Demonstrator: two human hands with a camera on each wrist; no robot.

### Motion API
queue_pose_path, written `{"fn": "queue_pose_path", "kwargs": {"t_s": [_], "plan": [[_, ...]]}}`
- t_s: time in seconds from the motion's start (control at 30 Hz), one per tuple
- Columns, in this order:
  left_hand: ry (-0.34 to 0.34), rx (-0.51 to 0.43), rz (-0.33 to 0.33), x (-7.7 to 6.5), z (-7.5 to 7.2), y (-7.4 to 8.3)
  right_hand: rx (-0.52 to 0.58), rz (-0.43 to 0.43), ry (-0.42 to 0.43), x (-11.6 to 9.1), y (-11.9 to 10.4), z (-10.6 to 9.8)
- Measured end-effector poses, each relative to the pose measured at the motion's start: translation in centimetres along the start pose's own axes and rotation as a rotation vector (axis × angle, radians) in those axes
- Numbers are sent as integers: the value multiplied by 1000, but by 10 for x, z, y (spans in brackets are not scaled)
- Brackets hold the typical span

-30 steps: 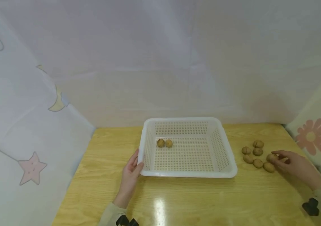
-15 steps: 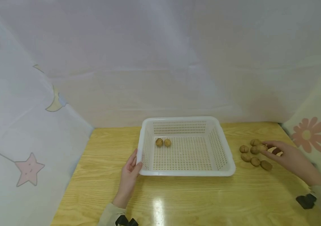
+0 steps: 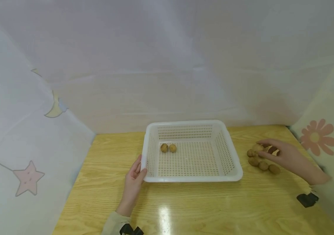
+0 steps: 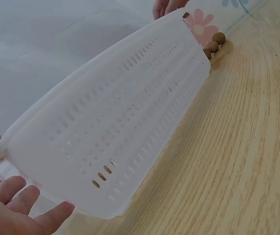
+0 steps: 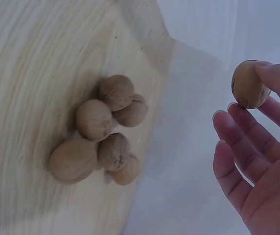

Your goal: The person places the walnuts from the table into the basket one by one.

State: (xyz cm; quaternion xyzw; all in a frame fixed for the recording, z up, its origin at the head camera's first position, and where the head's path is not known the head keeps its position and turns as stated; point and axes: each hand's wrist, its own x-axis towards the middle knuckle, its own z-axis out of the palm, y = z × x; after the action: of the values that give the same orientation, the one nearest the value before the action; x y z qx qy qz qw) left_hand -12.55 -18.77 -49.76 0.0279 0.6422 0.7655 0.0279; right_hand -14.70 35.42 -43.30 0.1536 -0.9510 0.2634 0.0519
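Observation:
A white plastic basket [image 3: 192, 179] with slotted sides stands on the table. My left hand [image 3: 132, 184] holds its left rim near the front corner, the thumb on top and fingers against the outer wall. Inside, toward the back left, two walnuts [image 3: 173, 148] lie side by side. My right hand [image 3: 292, 160] pinches one walnut [image 5: 249, 86] between thumb and fingers, raised off the table in the right wrist view. Beneath and beside that hand lies a loose group of several walnuts [image 3: 263, 165], some partly hidden by it in the head view.
The wooden table [image 3: 196, 209] runs back to a pale cloth backdrop [image 3: 155, 88]. A printed cloth with a flower [image 3: 314, 137] hangs close to the right arm. Another printed cloth [image 3: 14, 147] borders the left side.
My right hand has lifted a walnut from the right side of the group and carried it left over the others. The left hand keeps its hold on the basket. The head view has shifted slightly.

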Motion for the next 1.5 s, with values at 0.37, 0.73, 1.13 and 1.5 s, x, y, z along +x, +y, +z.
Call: {"fn": "queue_pose_path", "kwargs": {"t_s": [0.37,0.73,1.13,1.5], "plan": [[5,2,13,1,-1,-3,-10,-18,-62,31,-39,-4],[0,-11,19,3,1,-2,-15,-87,-125,77,-74,10],[-10,-19,27,5,3,-2,76,-258,-189,132,-110,42],[-1,-2,35,4,0,-3,180,-253,-273,174,-123,96]]}}
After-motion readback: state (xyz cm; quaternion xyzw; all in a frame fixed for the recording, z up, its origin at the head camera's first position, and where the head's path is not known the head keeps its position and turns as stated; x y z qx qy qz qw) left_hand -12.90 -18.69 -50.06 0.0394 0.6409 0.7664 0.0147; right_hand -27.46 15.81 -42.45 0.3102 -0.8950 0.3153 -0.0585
